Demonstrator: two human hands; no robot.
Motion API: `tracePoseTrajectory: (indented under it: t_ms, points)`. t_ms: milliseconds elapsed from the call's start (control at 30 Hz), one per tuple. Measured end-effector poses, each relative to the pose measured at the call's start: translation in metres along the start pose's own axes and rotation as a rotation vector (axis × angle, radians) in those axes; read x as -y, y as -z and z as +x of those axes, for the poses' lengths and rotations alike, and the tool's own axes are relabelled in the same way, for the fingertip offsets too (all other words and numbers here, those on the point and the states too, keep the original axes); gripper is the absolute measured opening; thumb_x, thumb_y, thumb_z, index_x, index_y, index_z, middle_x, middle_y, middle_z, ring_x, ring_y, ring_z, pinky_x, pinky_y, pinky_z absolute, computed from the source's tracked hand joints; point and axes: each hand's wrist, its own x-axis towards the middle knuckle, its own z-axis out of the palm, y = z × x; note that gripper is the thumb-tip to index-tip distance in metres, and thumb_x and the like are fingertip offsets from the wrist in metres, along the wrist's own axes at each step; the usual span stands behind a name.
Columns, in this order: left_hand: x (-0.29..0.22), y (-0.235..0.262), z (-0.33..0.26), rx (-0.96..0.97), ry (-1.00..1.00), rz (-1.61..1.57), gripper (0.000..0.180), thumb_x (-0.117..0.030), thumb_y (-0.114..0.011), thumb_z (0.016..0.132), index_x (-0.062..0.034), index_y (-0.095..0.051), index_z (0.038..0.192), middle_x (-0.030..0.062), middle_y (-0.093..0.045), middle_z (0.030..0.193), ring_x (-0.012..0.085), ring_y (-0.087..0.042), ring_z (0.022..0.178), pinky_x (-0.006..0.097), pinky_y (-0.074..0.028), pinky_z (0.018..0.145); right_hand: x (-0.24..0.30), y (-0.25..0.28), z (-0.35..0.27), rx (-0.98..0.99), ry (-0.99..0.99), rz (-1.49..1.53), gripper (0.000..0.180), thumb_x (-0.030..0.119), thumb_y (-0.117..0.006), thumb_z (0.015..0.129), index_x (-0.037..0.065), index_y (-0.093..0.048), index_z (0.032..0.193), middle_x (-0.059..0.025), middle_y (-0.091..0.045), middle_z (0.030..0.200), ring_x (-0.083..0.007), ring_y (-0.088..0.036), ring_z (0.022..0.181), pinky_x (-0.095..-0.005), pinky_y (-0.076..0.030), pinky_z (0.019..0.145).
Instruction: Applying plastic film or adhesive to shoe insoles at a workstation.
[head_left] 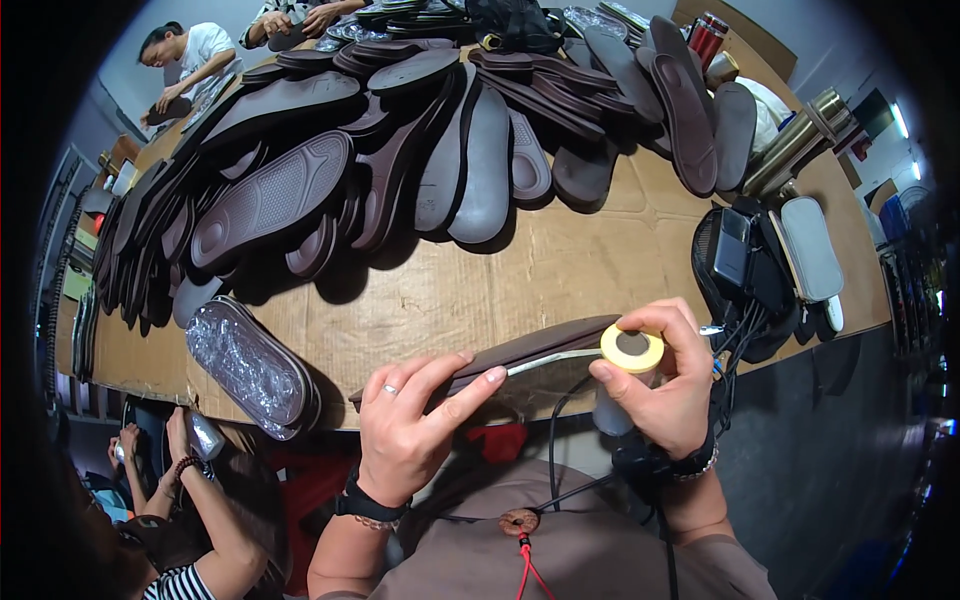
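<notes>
The head-worn fisheye looks down closely across the table.

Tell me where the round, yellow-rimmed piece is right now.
In the head view, right of centre, the round, yellow-rimmed piece is between the right hand's thumb and fingers, next to the right end of the brown insole.

Left hand: grips a brown insole over the near edge of the bench, a fingertip at one end of a pale strip.
Right hand: pinches a yellow disc with a dark centre.
Strip: runs from disc to left hand, beside the insole.
Pile: brown and grey insoles across the far side.
Wrapped stack: clear film on top, left.
Right end: black bag, grey case, steel flask.
People: one far left, others partly visible.
</notes>
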Motion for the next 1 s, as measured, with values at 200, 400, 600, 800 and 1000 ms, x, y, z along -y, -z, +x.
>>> tracePoseTrajectory:
  t_ms: [200,400,600,800,1000]
  points:
    - [-0.0004,0.0003,-0.0026,0.005,0.004,0.004,0.050,-0.012,-0.071,0.086,-0.0331,-0.078,0.131,0.0004,-0.073,0.118,0.0184,-0.068,0.096,0.035,-0.044,0.083,-0.0071,-0.0028,0.0006,-0.110,0.053,-0.146,0.035,0.015,-0.092,0.077,0.004,-0.067,0.099,-0.0076,-0.061,0.094,-0.0198,-0.061,0.081,-0.0312,-0.049,0.069]
    - [-0.0008,-0.0017,-0.0048,0.010,0.005,0.015,0.051,-0.012,-0.071,0.086,-0.0336,-0.077,0.132,-0.0004,-0.073,0.119,0.0181,-0.067,0.096,0.035,-0.043,0.083,-0.0097,-0.0053,-0.0008,-0.129,-0.014,-0.123,0.033,0.014,-0.091,0.076,0.005,-0.067,0.096,-0.0068,-0.060,0.092,-0.0199,-0.060,0.080,-0.0321,-0.048,0.067]
    - [-0.0011,-0.0026,-0.0058,0.012,0.004,0.006,0.053,-0.010,-0.071,0.084,-0.0328,-0.077,0.132,-0.0003,-0.073,0.120,0.0181,-0.067,0.096,0.035,-0.042,0.082,-0.0084,-0.0058,-0.0009,-0.128,-0.070,-0.137,0.033,0.016,-0.091,0.076,0.005,-0.068,0.095,-0.0061,-0.058,0.090,-0.0195,-0.060,0.079,-0.0320,-0.048,0.065]
    - [-0.0050,-0.0005,-0.0039,0.014,0.009,-0.029,0.047,0.000,-0.072,0.081,-0.0232,-0.081,0.121,0.0048,-0.074,0.115,0.0235,-0.070,0.095,0.037,-0.048,0.084,-0.0100,-0.0068,0.0010,-0.126,-0.095,-0.163,0.035,0.016,-0.091,0.076,0.003,-0.066,0.097,-0.0079,-0.059,0.093,-0.0216,-0.061,0.080,-0.0335,-0.049,0.067]
    - [-0.0094,0.0015,-0.0036,-0.032,0.032,-0.048,0.045,0.003,-0.070,0.082,-0.0208,-0.081,0.119,0.0069,-0.075,0.117,0.0250,-0.070,0.095,0.038,-0.047,0.086,-0.0025,-0.0069,0.0046,-0.125,-0.017,-0.206,0.042,0.016,-0.090,0.078,0.000,-0.066,0.109,-0.0139,-0.067,0.109,-0.0283,-0.069,0.094,-0.0383,-0.055,0.084]
